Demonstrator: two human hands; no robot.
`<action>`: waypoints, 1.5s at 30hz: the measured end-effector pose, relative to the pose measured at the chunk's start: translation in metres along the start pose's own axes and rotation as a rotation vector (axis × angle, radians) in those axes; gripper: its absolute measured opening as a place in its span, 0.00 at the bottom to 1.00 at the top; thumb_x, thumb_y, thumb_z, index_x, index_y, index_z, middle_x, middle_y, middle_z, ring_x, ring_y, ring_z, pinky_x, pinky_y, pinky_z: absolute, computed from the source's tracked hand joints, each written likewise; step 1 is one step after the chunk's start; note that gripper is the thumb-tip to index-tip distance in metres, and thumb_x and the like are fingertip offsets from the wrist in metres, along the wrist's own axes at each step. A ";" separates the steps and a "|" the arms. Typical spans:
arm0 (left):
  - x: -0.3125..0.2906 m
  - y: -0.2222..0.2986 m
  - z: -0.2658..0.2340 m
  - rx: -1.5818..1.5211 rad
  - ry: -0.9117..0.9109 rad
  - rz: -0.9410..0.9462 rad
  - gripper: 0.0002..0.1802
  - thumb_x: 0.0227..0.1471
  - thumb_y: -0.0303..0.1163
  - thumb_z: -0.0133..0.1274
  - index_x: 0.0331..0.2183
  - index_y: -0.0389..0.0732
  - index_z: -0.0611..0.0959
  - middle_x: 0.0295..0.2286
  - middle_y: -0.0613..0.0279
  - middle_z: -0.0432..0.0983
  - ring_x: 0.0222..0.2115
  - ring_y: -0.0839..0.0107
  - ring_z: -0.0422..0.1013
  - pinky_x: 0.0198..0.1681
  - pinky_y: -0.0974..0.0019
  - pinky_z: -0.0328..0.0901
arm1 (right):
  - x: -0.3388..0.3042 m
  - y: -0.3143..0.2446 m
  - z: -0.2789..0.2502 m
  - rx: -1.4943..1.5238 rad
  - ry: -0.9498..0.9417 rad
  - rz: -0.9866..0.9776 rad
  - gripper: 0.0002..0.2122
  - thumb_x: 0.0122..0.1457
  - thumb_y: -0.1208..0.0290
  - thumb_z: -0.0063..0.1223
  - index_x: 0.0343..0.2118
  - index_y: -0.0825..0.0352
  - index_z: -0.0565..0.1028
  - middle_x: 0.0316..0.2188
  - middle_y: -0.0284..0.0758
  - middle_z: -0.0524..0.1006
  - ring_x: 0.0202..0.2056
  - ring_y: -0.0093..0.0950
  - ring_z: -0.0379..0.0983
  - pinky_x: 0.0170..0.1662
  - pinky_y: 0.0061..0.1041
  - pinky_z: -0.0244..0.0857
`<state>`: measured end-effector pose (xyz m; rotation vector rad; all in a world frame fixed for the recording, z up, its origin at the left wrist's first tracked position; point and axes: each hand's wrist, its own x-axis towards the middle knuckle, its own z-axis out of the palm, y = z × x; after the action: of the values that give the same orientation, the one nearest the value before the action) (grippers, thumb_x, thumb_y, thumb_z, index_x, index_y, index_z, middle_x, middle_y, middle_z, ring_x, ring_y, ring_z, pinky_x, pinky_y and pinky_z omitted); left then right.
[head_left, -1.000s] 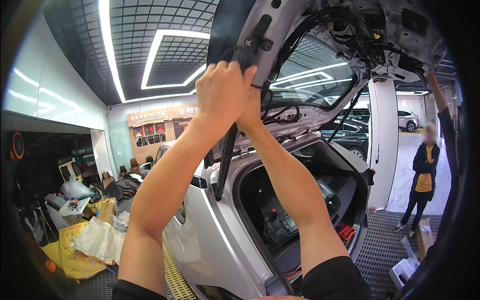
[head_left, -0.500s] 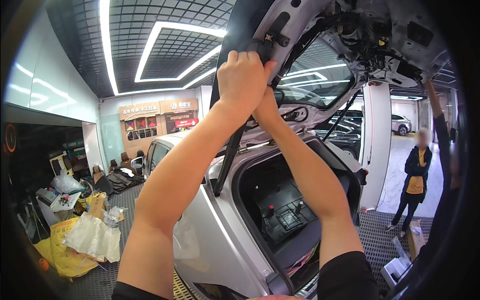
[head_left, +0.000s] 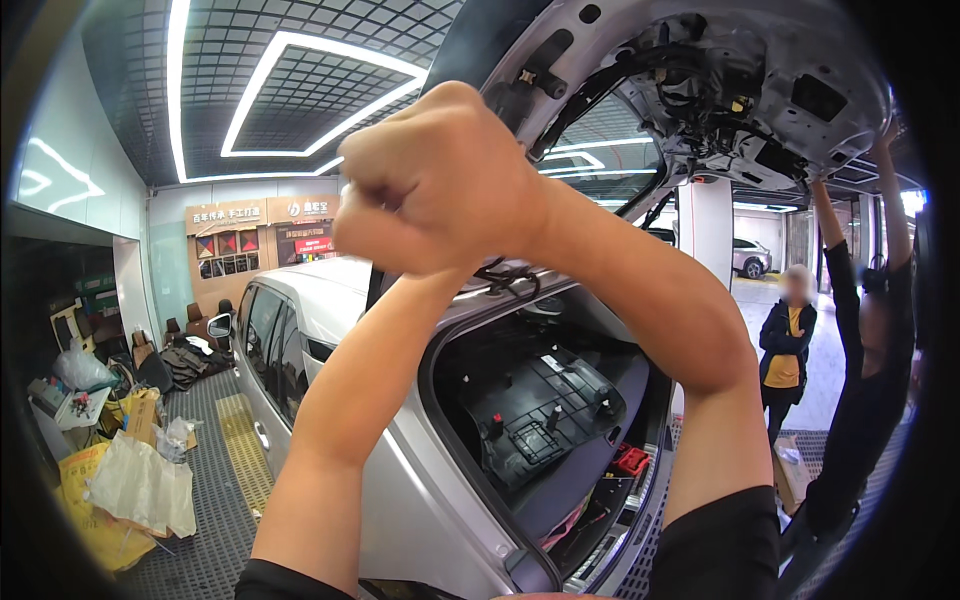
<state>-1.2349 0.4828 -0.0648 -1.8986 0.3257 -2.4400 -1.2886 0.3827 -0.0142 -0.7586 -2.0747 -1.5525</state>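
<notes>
My right hand [head_left: 440, 180] is raised at the upper middle, closed in a fist in front of the tailgate's left edge. What it holds, if anything, I cannot make out. My left forearm [head_left: 345, 400] rises from the lower left and passes behind that fist, which hides my left hand. Above and to the right, the raised tailgate [head_left: 590, 60] shows bare metal, wiring and a small bracket with a stud [head_left: 527, 77]. Below my arms lies the open cargo area of the silver car [head_left: 400, 510], with a black trim panel [head_left: 560, 400] in it.
A co-worker [head_left: 870, 400] at the right has both arms up against the tailgate. Farther back stands another person [head_left: 785, 340], arms folded. A red item [head_left: 630, 460] lies in the cargo area. Yellow bags [head_left: 80, 475] and crumpled paper [head_left: 145, 485] cover the floor left.
My hands have come away from the tailgate bracket, down and left. The right hand is now in front of the left. The view has shifted right, showing more of the co-worker.
</notes>
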 end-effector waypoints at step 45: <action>-0.009 -0.005 0.035 -0.028 0.038 -0.076 0.23 0.53 0.39 0.64 0.41 0.34 0.73 0.39 0.46 0.70 0.38 0.45 0.76 0.34 0.47 0.75 | -0.054 0.076 -0.118 -0.108 -0.227 1.124 0.37 0.56 0.35 0.61 0.43 0.76 0.81 0.37 0.45 0.83 0.42 0.34 0.83 0.51 0.32 0.76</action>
<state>-1.1985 0.4837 -0.0649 -1.9124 0.2965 -2.5350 -1.1958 0.2770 0.0384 -1.7811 -1.2162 -0.9241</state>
